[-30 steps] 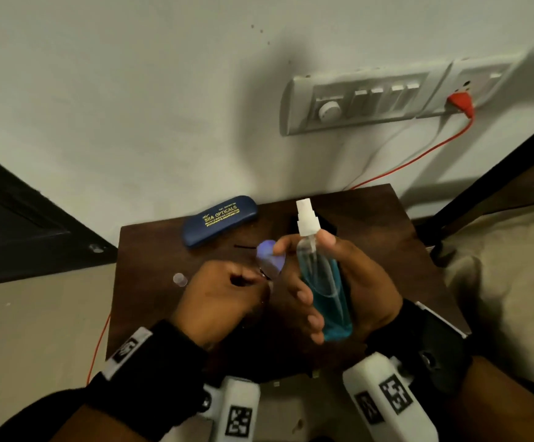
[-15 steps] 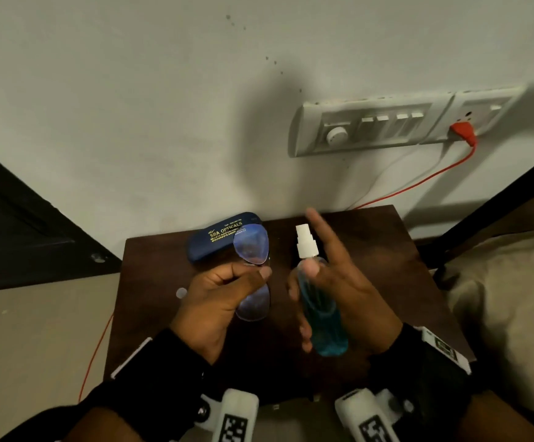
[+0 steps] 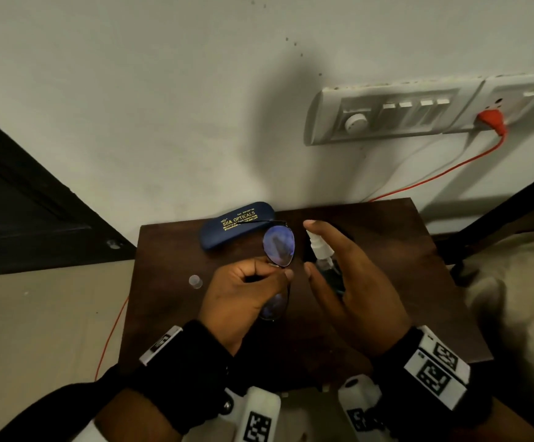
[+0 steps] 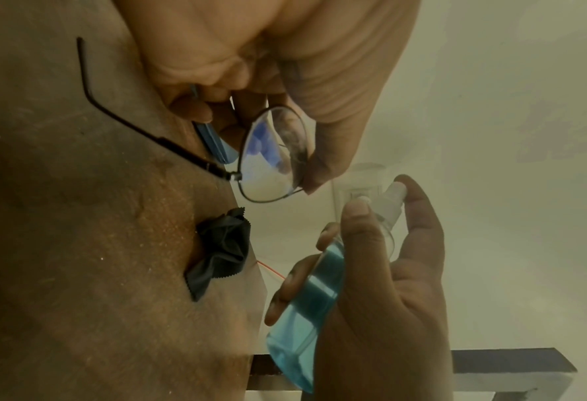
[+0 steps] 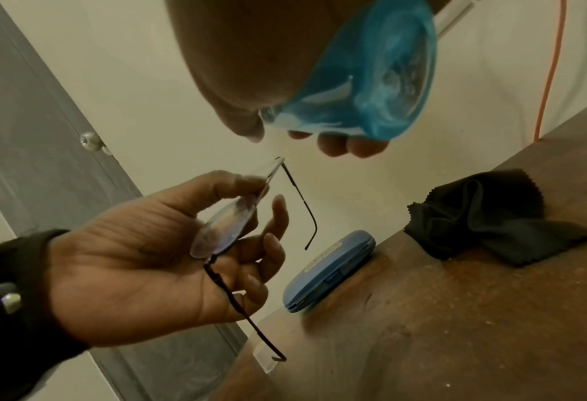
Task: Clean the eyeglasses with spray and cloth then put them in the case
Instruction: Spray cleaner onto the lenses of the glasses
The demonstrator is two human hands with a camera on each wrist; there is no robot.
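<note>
My left hand (image 3: 252,279) pinches thin black-rimmed eyeglasses (image 3: 278,245) at the bridge, holding them upright over the brown table (image 3: 386,250), temples unfolded (image 5: 298,198). My right hand (image 3: 348,275) grips a clear spray bottle (image 4: 322,287) of blue liquid, index finger on the white nozzle (image 3: 318,245), which points at the upper lens (image 4: 274,157). A closed blue case (image 3: 237,223) lies at the table's back edge. A crumpled black cloth (image 5: 490,214) lies on the table behind the right hand.
A small clear cap (image 3: 195,281) stands on the table left of my left hand. A switchboard (image 3: 402,113) with a red plug (image 3: 491,118) and cable is on the wall above. A bed edge (image 3: 514,282) is to the right.
The left hand raised the glasses and turned a lens toward the nozzle. The right hand's index finger came down from raised onto the nozzle top.
</note>
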